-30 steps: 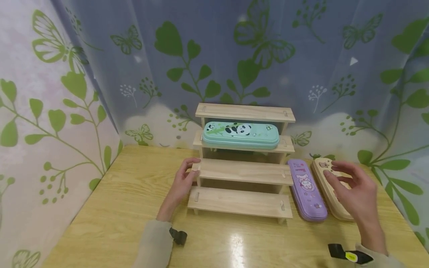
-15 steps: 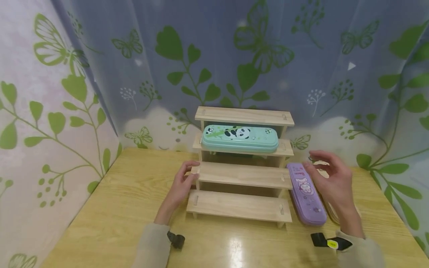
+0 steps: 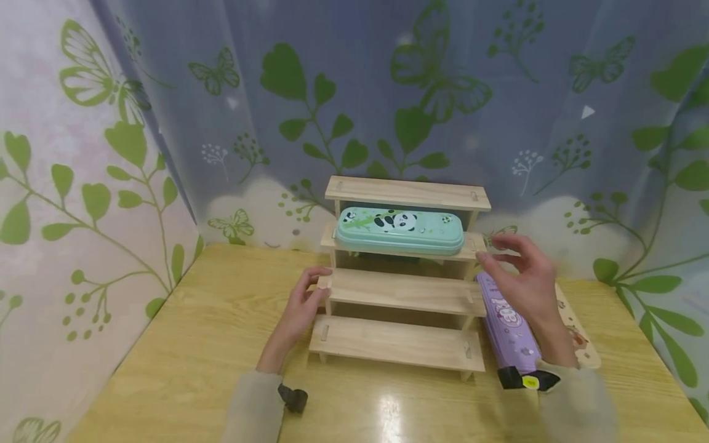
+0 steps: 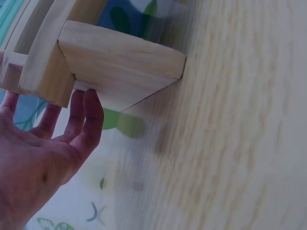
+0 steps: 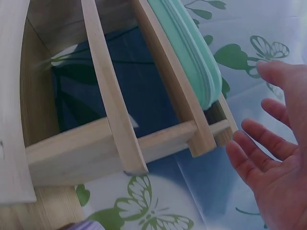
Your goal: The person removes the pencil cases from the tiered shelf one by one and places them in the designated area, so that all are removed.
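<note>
A stepped wooden display rack (image 3: 399, 292) with four-sided boards stands on the table. My left hand (image 3: 301, 304) grips the left end of its second board from the bottom. In the left wrist view, the curled fingers (image 4: 88, 117) reach up against the wood. A mint-green panda pencil case (image 3: 400, 231) lies lengthwise on the second board from the top. My right hand (image 3: 526, 277) holds nothing, its fingers loosely bent beside that board's right end. In the right wrist view, the fingertips come close to the board's end, with the case (image 5: 192, 57) just beyond.
On the table (image 3: 221, 344) right of the rack lie a purple pencil case (image 3: 505, 320) and a cream one (image 3: 581, 344), partly hidden by the right arm. A patterned curtain (image 3: 354, 74) hangs close behind the rack.
My right hand has moved left from over the cream pencil case, past the purple one, to the rack's right side. The left hand keeps its grip on the rack.
</note>
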The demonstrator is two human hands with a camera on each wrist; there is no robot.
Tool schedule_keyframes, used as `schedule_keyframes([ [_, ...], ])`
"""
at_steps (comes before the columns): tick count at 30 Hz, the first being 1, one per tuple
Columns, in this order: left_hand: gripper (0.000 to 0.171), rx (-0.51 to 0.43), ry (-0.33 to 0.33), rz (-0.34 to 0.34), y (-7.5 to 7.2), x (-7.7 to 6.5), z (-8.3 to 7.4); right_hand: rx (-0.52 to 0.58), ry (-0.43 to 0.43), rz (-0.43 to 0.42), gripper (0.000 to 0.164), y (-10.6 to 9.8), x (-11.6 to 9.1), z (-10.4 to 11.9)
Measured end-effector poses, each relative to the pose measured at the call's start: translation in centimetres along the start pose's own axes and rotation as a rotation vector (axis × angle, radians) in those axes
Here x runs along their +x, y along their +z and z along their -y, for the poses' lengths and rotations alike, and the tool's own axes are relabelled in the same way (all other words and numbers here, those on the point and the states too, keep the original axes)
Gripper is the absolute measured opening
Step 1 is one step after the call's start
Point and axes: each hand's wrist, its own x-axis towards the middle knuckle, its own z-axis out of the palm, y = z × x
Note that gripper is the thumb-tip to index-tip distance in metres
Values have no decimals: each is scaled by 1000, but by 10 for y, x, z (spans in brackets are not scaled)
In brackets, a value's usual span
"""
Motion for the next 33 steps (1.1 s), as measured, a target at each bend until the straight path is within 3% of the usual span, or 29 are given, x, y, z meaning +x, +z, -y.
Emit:
schedule_keyframes([
  [13,36,-4,-10,-16,1,0,-1,-14,92,83,42,27,16,0],
  [20,35,-6,2,-20,2,3,1,-141,193,196,53,30,19,-3],
  [26,36,-22,-12,-10,4,4,-1,-277,201,253,68,33,19,-6],
  [33,36,-15,-25,-24,3,1,0,-284,209,255,66,38,21,-5],
])
